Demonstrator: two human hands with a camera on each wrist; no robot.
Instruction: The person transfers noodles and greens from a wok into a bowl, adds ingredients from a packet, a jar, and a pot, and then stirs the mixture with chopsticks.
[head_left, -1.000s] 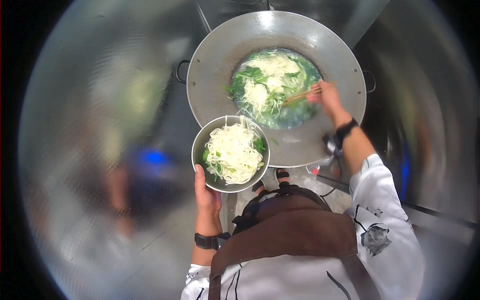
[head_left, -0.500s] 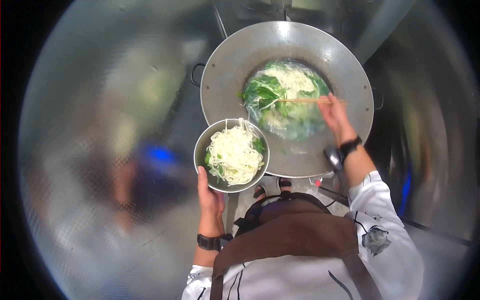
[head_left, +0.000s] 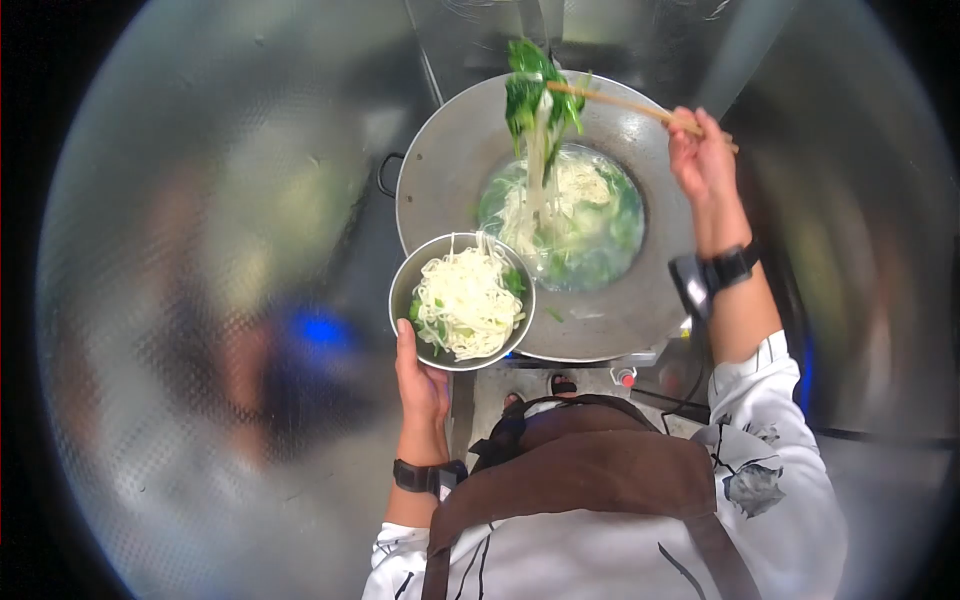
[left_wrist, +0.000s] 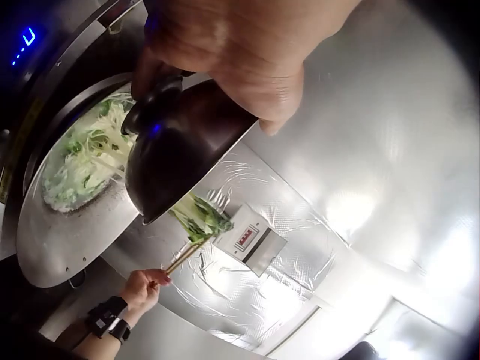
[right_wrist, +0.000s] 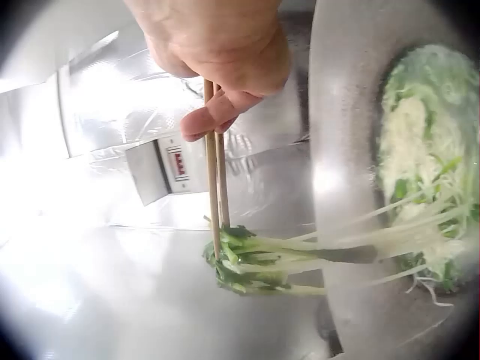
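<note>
My left hand (head_left: 420, 385) holds a metal bowl (head_left: 397, 300) of white noodles (head_left: 468, 303) and some greens, thumb at its rim; the left wrist view shows the bowl's dark underside (left_wrist: 176, 150). In my right hand (head_left: 703, 160) are wooden chopsticks (head_left: 625, 104), raised over the right side of the wok (head_left: 435, 185). Leafy greens (head_left: 530, 95) with long pale strands hang from their tips, the strands trailing down to the wok's contents. Noodles and greens (head_left: 590, 225) lie in cloudy liquid there. The right wrist view shows the chopsticks (right_wrist: 213, 172) gripping the greens (right_wrist: 244, 262).
The wok's dark side handle (head_left: 388, 175) sticks out on the left. A red-topped item (head_left: 626, 378) is below the wok, near the person's feet. Shiny metal surfaces surround the work, and a grey box (left_wrist: 251, 238) is on the foil-like wall.
My right hand has moved up and away from the wok's middle, lifting greens with the chopsticks out of the liquid. The left hand and bowl stay nearly where they were.
</note>
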